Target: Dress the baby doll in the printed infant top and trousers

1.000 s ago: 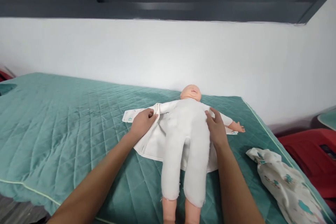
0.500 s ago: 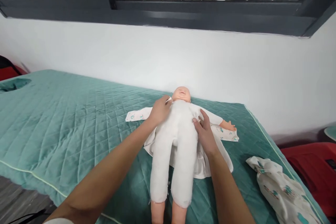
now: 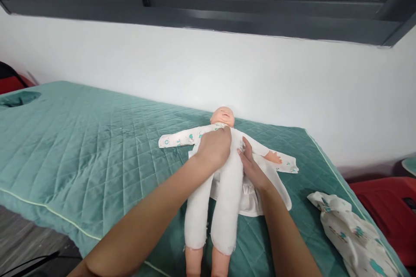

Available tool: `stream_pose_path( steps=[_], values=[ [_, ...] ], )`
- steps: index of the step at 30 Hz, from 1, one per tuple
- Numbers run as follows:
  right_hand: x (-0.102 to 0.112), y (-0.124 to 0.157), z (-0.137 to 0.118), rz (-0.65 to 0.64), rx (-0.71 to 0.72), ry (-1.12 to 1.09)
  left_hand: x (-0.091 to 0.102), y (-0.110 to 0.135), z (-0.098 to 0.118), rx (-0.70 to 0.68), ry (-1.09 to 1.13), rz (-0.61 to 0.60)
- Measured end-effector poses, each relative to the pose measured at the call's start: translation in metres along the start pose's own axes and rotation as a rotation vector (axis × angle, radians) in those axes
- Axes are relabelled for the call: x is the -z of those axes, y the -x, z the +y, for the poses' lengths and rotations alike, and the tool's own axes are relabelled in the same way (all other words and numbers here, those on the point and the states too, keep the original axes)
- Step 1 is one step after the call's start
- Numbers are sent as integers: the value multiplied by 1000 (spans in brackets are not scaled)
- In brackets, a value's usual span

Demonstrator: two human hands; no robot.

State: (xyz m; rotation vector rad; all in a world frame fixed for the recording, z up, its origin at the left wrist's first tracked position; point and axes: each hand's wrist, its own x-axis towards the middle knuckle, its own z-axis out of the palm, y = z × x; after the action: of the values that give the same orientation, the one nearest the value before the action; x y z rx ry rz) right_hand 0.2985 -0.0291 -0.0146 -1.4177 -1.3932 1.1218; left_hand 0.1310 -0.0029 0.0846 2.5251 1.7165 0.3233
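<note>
A baby doll lies face up on a green quilt. The left hand curls over its chest, grip hidden; the right hand rests flat, fingers together, against its side

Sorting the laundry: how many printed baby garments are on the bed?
2: an open garment under the doll; a crumpled garment near the bed's right edge. Others may be hidden.
</note>
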Motion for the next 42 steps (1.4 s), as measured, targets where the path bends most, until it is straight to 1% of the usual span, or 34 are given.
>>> stream_pose_path(
  steps=[2,4,6,7,9,10,11,12,14,16,18,20,23,25,27,29,32,35,36,38,40,42],
  values=[
    [1,0,1,10,9,-3,2,20,11,-76,-31,4],
    [1,0,2,14,26,-1,-1,42,15,-186,11,52],
    [1,0,3,26,50,16,-9,65,9,-306,92,174],
    [1,0,3,32,58,26,-14,76,3,-341,135,268],
    [1,0,2,41,54,36,-27,98,-15,-340,227,488],
    [0,0,2,38,47,37,-34,107,-25,-292,271,559],
    [0,0,1,32,40,35,-42,114,-37,-218,316,594],
    [0,0,1,28,36,32,-49,119,-48,-132,379,600],
    [0,0,0,27,27,33,-64,124,-67,35,571,529],
    [0,0,0,29,12,39,-75,122,-80,174,834,403],
    [1,0,-1,35,4,44,-81,115,-86,270,1078,265],
    [1,0,-1,41,8,48,-81,108,-86,336,1226,184],
    [1,-1,-1,52,4,53,-76,105,-82,388,1311,190],
    [0,-1,0,60,-1,54,-73,109,-78,367,1335,187],
    [0,-1,1,58,1,47,-71,117,-75,273,1283,171],
    [0,-1,2,54,8,44,-70,126,-72,134,1117,193],
    [0,-1,3,52,6,46,-69,137,-72,-94,798,287],
    [1,-2,3,53,2,40,-71,142,-75,-288,566,392],
    [1,-2,3,53,3,42,-72,143,-77,-327,503,427],
    [1,-2,4,53,7,54,-76,145,-79,-353,386,504],
    [1,-2,4,52,13,64,-79,147,-78,-338,302,580],
    [1,-2,5,50,20,60,-82,149,-75,-312,270,615]
  ],
)
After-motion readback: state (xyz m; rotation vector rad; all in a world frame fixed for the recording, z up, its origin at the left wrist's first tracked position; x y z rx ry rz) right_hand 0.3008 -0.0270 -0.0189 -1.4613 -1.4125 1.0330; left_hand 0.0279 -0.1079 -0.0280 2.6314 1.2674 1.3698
